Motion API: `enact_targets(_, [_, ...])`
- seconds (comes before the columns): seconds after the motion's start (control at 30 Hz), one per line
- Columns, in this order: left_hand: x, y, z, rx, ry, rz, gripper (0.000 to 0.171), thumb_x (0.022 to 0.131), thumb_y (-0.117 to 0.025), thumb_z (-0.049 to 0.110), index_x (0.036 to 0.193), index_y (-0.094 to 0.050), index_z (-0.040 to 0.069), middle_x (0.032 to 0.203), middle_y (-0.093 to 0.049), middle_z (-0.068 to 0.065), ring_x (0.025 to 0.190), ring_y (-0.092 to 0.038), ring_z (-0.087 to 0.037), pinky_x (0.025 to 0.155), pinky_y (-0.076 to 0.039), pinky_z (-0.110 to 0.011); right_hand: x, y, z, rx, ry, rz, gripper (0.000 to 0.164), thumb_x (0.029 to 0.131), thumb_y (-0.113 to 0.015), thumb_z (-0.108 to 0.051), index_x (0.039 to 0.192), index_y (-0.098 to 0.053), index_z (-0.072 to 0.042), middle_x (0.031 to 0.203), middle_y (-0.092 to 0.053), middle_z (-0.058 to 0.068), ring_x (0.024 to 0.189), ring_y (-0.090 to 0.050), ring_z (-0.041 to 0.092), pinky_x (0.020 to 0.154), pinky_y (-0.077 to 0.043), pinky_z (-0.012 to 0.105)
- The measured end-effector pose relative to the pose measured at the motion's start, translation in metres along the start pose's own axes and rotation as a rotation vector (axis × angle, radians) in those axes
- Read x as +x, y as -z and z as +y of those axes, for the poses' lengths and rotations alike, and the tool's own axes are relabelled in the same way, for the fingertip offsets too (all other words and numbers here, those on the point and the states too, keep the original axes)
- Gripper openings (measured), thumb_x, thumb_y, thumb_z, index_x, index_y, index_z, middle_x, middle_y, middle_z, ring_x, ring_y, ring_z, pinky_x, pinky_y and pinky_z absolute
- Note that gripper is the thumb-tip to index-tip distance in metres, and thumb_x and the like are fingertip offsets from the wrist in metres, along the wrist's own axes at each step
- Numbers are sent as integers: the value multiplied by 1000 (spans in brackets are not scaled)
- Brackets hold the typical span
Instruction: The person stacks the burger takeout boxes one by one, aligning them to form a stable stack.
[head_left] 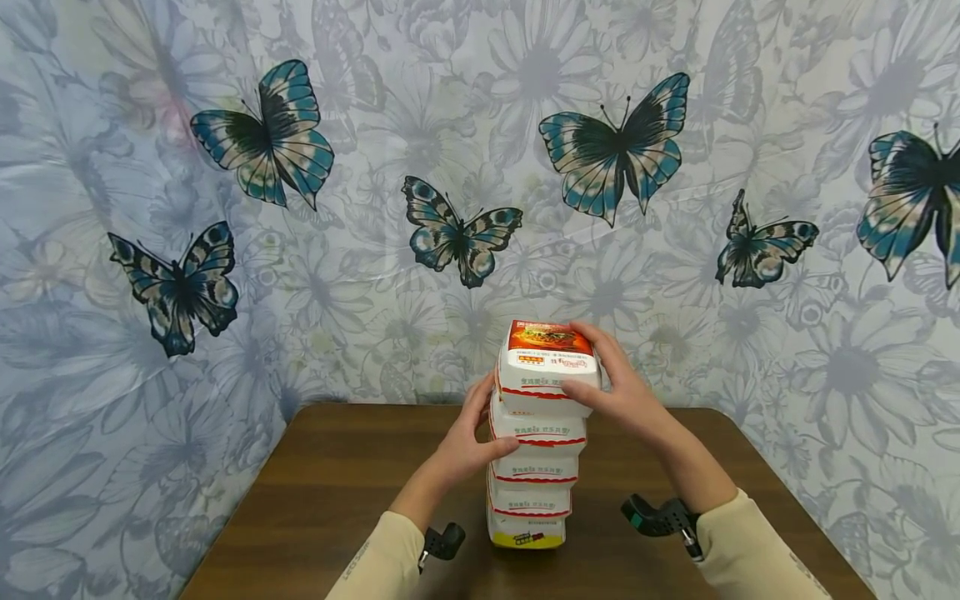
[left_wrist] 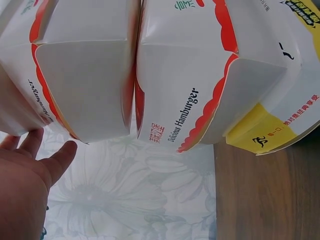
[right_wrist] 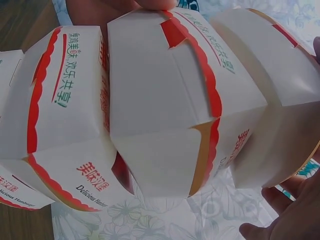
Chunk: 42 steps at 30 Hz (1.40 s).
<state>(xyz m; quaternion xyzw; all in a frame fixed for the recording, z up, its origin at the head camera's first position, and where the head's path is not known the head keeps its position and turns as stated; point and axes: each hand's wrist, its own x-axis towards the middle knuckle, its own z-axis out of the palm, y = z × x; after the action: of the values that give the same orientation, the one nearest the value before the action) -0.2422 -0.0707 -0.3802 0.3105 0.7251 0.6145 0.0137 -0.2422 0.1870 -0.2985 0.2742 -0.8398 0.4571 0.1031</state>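
Observation:
Several white paper hamburger boxes with red wavy trim stand in one stack [head_left: 536, 475] on the table, slightly offset from each other. The top hamburger box [head_left: 547, 379] shows a burger picture on its lid. My right hand [head_left: 626, 396] grips this box, thumb on its front and fingers along the right side and top edge. Against the left side of the second box [head_left: 543, 429] rests my left hand [head_left: 465, 446], with fairly straight fingers [left_wrist: 62, 157] along the side and the thumb over its front edge. The lowest box [head_left: 527, 533] carries a yellow band.
The brown wooden table [head_left: 337, 483] ends at a far edge just behind the stack. Beyond it hangs a pale floral cloth [head_left: 375, 333] with blue butterflies. Black wrist camera mounts [head_left: 656, 517] project inward from both forearms near the stack.

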Motion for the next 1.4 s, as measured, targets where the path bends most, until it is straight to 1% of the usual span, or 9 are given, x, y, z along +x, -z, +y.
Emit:
enact_targets(0.23, [0,1,7,5,-22,-8,90,85,-69,30,155,-11,27,158,-9,-2,138,-30,-28,111,-27,-53,3,0,-1,19,3,-12,73,88,-66,-30,148,-25,-41,155,-16,1,136,-24,29,98,-34,60])
enact_targets(0.4, [0,2,6,13,-36,-13,90,85,-69,30,155,-11,28,156,-11,-4,136,-31,-29,109,-29,-52,6,-1,-2,29,20,-23,73,87,-67,-30,147,-26,-41,154,-17,1,136,-24,28,100,-33,60])
enact_targets(0.53, [4,3,-8,3,-50,-7,92,85,-70,30,155,-11,30,157,-10,-3,137,-31,-31,109,-30,-52,7,-1,-1,25,27,-22,73,87,-67,-30,147,-26,-41,154,-17,2,136,-24,28,99,-34,61])
enact_targets(0.67, [8,4,-25,4,-52,1,92,84,-71,37,153,-10,37,157,-8,3,139,-29,-28,110,-28,-54,7,-1,0,28,35,-25,73,88,-66,-29,147,-26,-39,154,-17,2,136,-24,29,100,-33,62])
enact_targets(0.87, [9,4,-31,18,-81,13,92,83,-70,48,152,-11,40,156,-11,8,138,-32,-25,111,-27,-56,9,0,1,33,57,-40,72,89,-65,-27,149,-26,-29,154,-16,2,137,-22,28,100,-32,61])
enact_targets(1.0, [7,5,-31,25,-68,27,94,80,-65,62,153,-10,39,157,-11,4,142,-28,-30,110,-28,-59,10,0,1,26,60,-45,73,89,-64,-27,150,-25,-24,155,-15,3,137,-21,29,99,-33,61])
enact_targets(1.13, [9,6,-29,29,-89,45,99,78,-51,77,154,-7,33,159,-10,-1,146,-22,-31,110,-27,-62,9,0,2,23,56,-43,72,89,-64,-27,150,-25,-24,155,-15,3,137,-21,29,100,-32,61])
enact_targets(1.3, [17,10,-18,1,-152,77,96,84,-44,75,156,-5,23,161,-7,-5,148,-14,-32,114,-12,-64,8,0,4,27,59,-37,71,89,-64,-27,150,-26,-27,155,-17,4,137,-21,28,102,-28,63])
enact_targets(1.4, [23,14,-9,-13,-187,98,97,84,-46,74,156,-6,21,161,-7,-8,149,-12,-35,115,-11,-63,9,-1,4,28,61,-38,71,89,-64,-27,150,-26,-26,155,-17,4,137,-22,28,102,-28,63])
